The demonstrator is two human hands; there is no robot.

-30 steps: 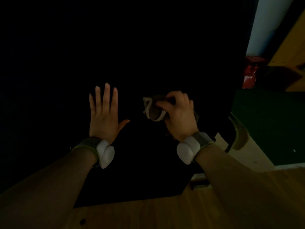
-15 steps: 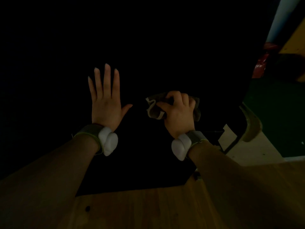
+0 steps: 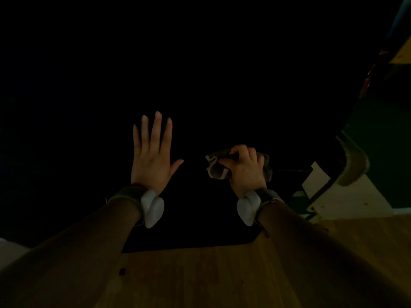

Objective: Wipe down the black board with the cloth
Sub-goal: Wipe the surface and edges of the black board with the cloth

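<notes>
While the head view is very dim, the large matte black board (image 3: 200, 74) fills most of it, its near edge meeting a brown wooden surface (image 3: 200, 274). The left hand (image 3: 153, 158) lies flat on the board with its fingers straight, likely to steady it. The right hand (image 3: 246, 172) curls its fingers round a crumpled grey-brown cloth (image 3: 216, 167), holding it against the board's lower right. The bunched cloth runs left to right, its loose end pointing left. The board's own long axis cannot be told.
</notes>
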